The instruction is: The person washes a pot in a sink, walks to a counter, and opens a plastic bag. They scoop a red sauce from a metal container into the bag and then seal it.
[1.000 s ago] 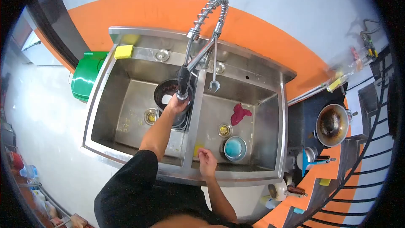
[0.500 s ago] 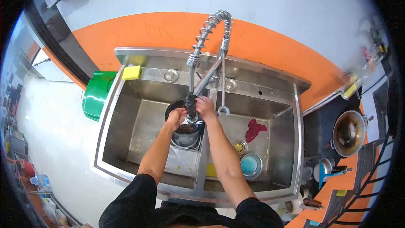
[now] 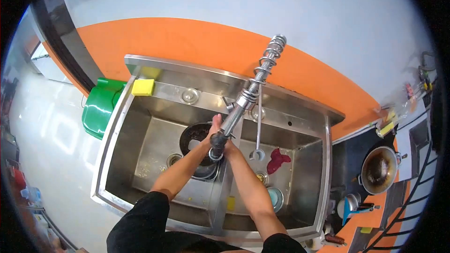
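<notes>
My left hand (image 3: 215, 129) is over the left basin, beside the spray head (image 3: 218, 141) of the spring faucet (image 3: 242, 100). Its visible fingers are stretched out and point up toward the back of the sink. My right hand (image 3: 228, 147) is at the other side of the spray head, close to the left one; the faucet hides its fingers. Below both hands stands a black pot (image 3: 186, 137) with a dark inside, partly covered by my left forearm. A metal rim shows under its near side.
The steel double sink (image 3: 99, 178) has a divider in the middle. A yellow sponge (image 3: 143, 87) sits on the back left corner. The right basin holds a red cloth (image 3: 278, 160) and a bowl (image 3: 275, 198). A green bin (image 3: 101, 110) stands left, a wok (image 3: 379, 170) right.
The faucet's spring neck now leans right and toward me instead of arching upright. My hands have come together at the spray head, the left fingers now pointing upward. The camera view has shifted slightly.
</notes>
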`<state>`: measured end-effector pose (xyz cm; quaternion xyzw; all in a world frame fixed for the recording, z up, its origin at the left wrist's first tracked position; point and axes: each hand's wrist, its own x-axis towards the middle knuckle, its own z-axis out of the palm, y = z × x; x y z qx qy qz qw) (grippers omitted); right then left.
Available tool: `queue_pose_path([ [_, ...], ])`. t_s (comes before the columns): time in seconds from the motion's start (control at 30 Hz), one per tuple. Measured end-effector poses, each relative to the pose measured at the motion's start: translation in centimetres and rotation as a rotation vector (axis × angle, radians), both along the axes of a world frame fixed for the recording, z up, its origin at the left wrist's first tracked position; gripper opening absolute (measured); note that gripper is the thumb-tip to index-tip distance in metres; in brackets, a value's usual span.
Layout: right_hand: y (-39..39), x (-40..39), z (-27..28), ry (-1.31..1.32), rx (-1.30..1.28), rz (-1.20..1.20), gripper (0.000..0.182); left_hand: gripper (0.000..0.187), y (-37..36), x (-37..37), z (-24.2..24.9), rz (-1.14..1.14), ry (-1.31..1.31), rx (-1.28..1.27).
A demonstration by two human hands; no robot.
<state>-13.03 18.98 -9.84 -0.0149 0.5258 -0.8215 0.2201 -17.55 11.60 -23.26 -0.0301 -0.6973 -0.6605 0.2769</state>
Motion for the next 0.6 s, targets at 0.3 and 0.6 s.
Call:
queue_pose_path([
  [0.3, -0.6, -0.4, 4.8, -0.327, 0.008, -0.039, 0.047, 0.05, 0.6, 7.0, 20.9, -0.252, -0.731, 0.991],
  [0.6, -0.5, -2.3, 0.8, 0.317, 0.263, -0.032, 0.052, 0.045, -0.3, 4.6, 16.6, -0.513, -0.551, 1.146],
])
